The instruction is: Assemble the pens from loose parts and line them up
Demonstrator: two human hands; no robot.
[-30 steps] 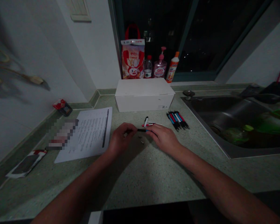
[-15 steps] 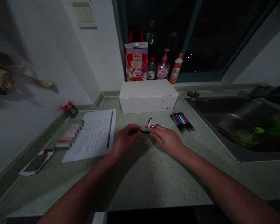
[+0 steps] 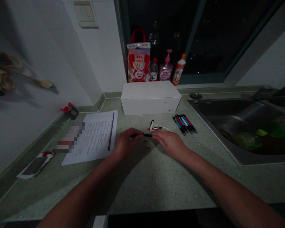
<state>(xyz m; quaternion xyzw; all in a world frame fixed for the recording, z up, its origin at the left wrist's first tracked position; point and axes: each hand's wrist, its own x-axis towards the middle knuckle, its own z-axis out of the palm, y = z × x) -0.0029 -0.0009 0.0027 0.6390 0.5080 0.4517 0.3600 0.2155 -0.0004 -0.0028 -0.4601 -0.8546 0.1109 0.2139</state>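
Between my two hands lies a pen [image 3: 147,135], dark with a bit of blue at its right end, held level just above the counter. My left hand [image 3: 128,141] pinches its left end, and my right hand [image 3: 168,142] grips the right end, hiding most of that side. Under the pen, a small metallic pen part [image 3: 148,146] rests on the counter. Just behind my hands are a white pen barrel [image 3: 152,125], a red pen piece [image 3: 157,128] and a thin white stick. Several assembled pens [image 3: 184,123] in blue, red and white lie in a row right of them.
A long white box [image 3: 150,106] stands at the back, before a bag and several bottles [image 3: 165,71] on the sill. Printed paper [image 3: 92,136] lies to the left, beside a small packet [image 3: 36,164]. The steel sink [image 3: 237,156] is on the right.
Both hands keep hold of the pen in nearly the same place. The fingers of my right hand have shifted slightly, and the whole view has moved a little.
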